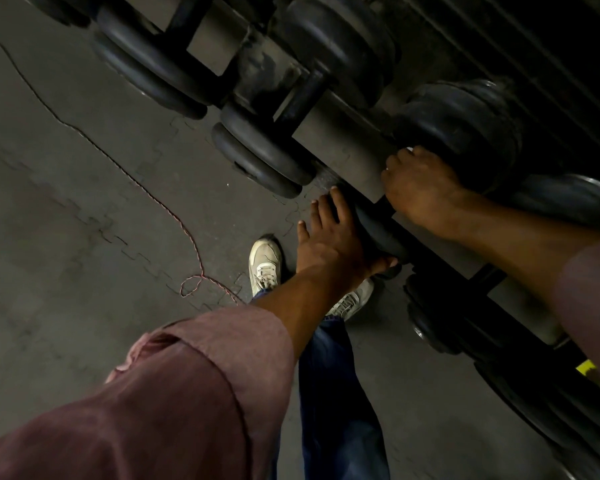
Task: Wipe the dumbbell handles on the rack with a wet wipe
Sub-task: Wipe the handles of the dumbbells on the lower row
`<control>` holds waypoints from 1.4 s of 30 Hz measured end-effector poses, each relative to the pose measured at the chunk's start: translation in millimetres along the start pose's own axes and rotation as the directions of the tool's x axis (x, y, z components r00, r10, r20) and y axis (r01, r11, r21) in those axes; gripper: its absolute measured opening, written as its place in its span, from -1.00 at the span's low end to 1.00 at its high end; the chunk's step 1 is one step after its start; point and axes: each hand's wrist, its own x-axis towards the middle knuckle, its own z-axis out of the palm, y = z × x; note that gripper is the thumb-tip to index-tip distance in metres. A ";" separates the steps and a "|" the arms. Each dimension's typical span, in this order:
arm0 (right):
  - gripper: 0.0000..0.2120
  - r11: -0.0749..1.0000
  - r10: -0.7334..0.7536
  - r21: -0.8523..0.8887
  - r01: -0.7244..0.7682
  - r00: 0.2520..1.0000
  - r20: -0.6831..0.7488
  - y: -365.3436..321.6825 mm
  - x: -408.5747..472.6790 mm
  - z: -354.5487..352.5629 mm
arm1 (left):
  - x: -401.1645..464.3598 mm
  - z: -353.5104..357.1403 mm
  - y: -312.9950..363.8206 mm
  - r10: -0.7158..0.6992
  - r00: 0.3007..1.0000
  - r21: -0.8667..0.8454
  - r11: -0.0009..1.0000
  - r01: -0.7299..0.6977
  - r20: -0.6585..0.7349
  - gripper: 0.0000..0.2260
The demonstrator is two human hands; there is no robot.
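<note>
White wipe (409, 149) under right-hand grip (418, 187)

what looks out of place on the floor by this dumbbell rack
A thin red-and-white cord trails loose across the floor mats and loops near the white shoe, a likely trip hazard. The mats also show wavy seam cracks.

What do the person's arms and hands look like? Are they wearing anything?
Both arms wear loose, dusty-pink sleeves: the left sleeve is pushed up above the forearm, the right sleeve too. The left hand and right hand are bare, no gloves.
</note>
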 end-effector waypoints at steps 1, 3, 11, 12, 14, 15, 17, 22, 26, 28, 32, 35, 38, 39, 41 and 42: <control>-0.57 1.000 -0.027 -0.006 0.027 0.998 0.050 2.5 6.5 -5.3 | 0.2 -0.5 -0.2 0.001 1.000 -0.001 1.000 -0.001 0.002 0.28; -0.54 0.998 -0.051 -0.033 0.056 0.988 0.143 3.6 18.1 -11.4 | 0.3 -1.4 -0.4 0.000 1.000 -0.006 1.000 0.000 0.013 0.28; -0.54 0.992 -0.090 -0.062 0.111 0.956 0.280 -2.8 33.1 -9.6 | -0.7 -2.8 0.5 -0.006 0.999 -0.042 0.999 0.008 0.039 0.28; -0.59 0.992 -0.123 0.002 0.129 0.946 0.301 0.5 35.7 -9.0 | -0.6 -2.5 -0.2 -0.006 0.999 -0.045 0.999 0.008 0.034 0.28; -0.69 0.972 -0.201 0.185 0.147 0.925 0.323 8.7 39.7 -6.5 | -0.6 -1.3 -1.3 -0.010 1.000 -0.044 0.999 0.011 0.023 0.29; -0.73 0.948 -0.238 0.280 0.149 0.918 0.318 12.1 40.8 -5.4 | -0.5 -0.9 -1.4 -0.013 1.000 -0.040 0.999 0.014 0.023 0.29; -0.81 0.884 -0.299 0.437 0.164 0.918 0.262 15.5 40.4 -4.0 | 0.1 -1.1 -0.3 -0.015 0.999 -0.039 0.999 0.017 0.032 0.29; -0.92 0.654 -0.272 0.745 0.130 0.960 0.072 8.0 28.7 -3.0 | 1.0 -2.2 1.7 -0.014 1.000 -0.048 0.999 0.015 0.027 0.29; -0.75 0.415 -0.016 0.901 0.128 0.991 -0.134 -2.5 6.6 11.5 | 0.9 -0.3 0.4 -0.015 1.000 -0.064 0.998 0.016 0.016 0.31; -0.73 0.276 0.099 0.952 0.130 0.982 -0.162 -11.1 -10.9 18.6 | 0.4 -0.8 0.8 -0.010 1.000 -0.056 0.998 0.010 0.010 0.31; -0.75 0.194 0.288 0.964 0.182 0.929 -0.234 -22.1 -32.0 37.8 | 0.6 -2.9 2.8 -0.012 1.000 -0.035 0.999 0.012 0.020 0.30; -0.79 0.163 0.334 0.967 0.194 0.912 -0.239 -29.1 -33.9 46.0 | 0.9 -2.3 1.3 -0.002 1.000 -0.024 1.000 0.002 0.002 0.29; -0.80 0.101 0.367 0.974 0.203 0.902 -0.226 -34.5 -33.9 54.5 | 0.5 -1.4 0.7 0.001 1.000 -0.004 1.000 -0.001 0.000 0.29; -0.79 0.058 0.375 0.979 0.196 0.905 -0.203 -34.5 -33.5 58.0 | 0.8 -0.9 0.7 0.001 1.000 0.005 1.000 -0.001 -0.002 0.29; -0.78 -0.009 0.381 0.984 0.180 0.910 -0.163 -33.5 -31.5 65.8 | 1.1 0.1 0.4 0.004 1.000 0.020 1.000 -0.004 -0.006 0.30; -0.74 -0.033 0.374 0.984 0.176 0.915 -0.151 -33.6 -30.1 70.4 | 1.2 0.1 0.2 0.005 1.000 0.025 1.000 -0.005 -0.008 0.30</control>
